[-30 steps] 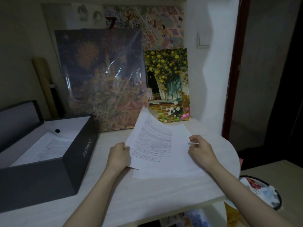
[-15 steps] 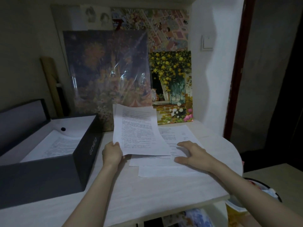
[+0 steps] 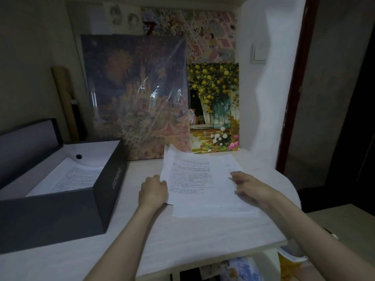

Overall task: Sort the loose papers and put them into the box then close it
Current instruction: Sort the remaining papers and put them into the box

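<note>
A: Loose papers lie on the worktop, long axis running away from the person. Left hand pinches the top sheet's left edge — far corner lifted.

B: Right hand?

A: Fingers relaxed, resting on the right edge.

B: Box?

A: Open, one sheet inside, left of the stack — left hand nearer. Likely carries leftward.
</note>
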The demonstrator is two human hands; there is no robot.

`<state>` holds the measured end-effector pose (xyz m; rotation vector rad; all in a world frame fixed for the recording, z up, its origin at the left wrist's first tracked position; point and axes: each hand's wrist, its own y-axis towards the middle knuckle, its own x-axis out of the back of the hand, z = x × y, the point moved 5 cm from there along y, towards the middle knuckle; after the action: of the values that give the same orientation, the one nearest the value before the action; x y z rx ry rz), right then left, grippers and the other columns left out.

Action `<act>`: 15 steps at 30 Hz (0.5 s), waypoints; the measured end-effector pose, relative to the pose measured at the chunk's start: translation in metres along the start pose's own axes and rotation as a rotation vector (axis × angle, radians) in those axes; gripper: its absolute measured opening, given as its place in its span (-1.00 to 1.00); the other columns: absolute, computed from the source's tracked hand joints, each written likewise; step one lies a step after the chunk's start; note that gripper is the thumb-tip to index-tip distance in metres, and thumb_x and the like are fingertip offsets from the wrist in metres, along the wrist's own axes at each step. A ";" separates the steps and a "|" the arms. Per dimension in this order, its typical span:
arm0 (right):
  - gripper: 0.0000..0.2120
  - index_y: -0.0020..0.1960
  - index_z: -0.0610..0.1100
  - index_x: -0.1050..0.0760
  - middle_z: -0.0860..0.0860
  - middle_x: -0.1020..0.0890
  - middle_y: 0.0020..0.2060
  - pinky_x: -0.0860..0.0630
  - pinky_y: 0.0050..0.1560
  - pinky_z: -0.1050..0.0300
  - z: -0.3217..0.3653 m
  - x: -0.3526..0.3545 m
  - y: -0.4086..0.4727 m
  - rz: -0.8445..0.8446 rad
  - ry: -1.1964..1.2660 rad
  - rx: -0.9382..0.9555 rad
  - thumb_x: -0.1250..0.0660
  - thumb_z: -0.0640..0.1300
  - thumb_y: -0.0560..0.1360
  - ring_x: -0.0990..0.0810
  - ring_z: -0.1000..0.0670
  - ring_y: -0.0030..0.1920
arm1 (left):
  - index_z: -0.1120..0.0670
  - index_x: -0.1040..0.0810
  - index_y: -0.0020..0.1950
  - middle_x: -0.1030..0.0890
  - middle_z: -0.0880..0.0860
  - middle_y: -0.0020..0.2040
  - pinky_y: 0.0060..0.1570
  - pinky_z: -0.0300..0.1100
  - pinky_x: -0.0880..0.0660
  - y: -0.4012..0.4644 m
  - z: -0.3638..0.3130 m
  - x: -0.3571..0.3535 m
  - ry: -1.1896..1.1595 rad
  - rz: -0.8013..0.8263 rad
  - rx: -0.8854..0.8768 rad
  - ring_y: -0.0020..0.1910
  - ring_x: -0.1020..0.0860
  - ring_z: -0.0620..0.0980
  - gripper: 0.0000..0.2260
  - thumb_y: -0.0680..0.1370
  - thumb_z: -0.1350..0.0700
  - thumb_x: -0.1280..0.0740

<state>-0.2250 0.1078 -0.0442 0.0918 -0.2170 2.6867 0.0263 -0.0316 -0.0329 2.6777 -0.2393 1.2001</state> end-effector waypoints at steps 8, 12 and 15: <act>-0.73 0.17 -0.20 -0.47 -0.15 -0.52 -0.20 -0.47 -0.01 0.08 0.014 0.010 0.002 -0.203 0.183 -0.086 -0.19 -0.38 0.50 -0.53 -0.04 -0.25 | 0.15 -0.41 -0.33 -0.48 0.13 -0.41 -0.39 -0.26 -0.34 -0.009 -0.012 0.001 -0.673 0.144 0.104 -0.38 -0.47 0.08 -0.77 0.52 0.31 -0.18; -0.93 -0.06 -0.33 -0.48 -0.25 -0.54 -0.14 -0.49 -0.02 -0.06 0.023 0.010 0.001 -0.209 0.187 -0.142 -0.23 -0.38 0.49 -0.56 -0.22 -0.13 | 0.24 -0.49 -0.27 -0.49 0.12 -0.48 -0.57 -0.31 -0.34 -0.015 -0.012 0.003 -0.687 0.262 0.138 -0.61 -0.42 -0.05 -0.81 0.53 0.32 -0.21; -0.72 0.10 -0.47 -0.49 -0.30 -0.61 -0.05 -0.55 0.12 -0.13 0.023 0.000 0.004 -0.149 0.006 -0.140 -0.36 -0.33 0.44 -0.63 -0.25 -0.03 | 0.22 -0.54 -0.24 -0.56 0.14 -0.37 -0.54 -0.34 -0.34 -0.017 -0.013 0.002 -0.577 0.309 0.081 -0.60 -0.48 -0.11 -0.83 0.54 0.28 -0.24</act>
<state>-0.2256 0.1005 -0.0223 0.0551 -0.3808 2.5157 0.0224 -0.0121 -0.0247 3.0787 -0.7206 0.4659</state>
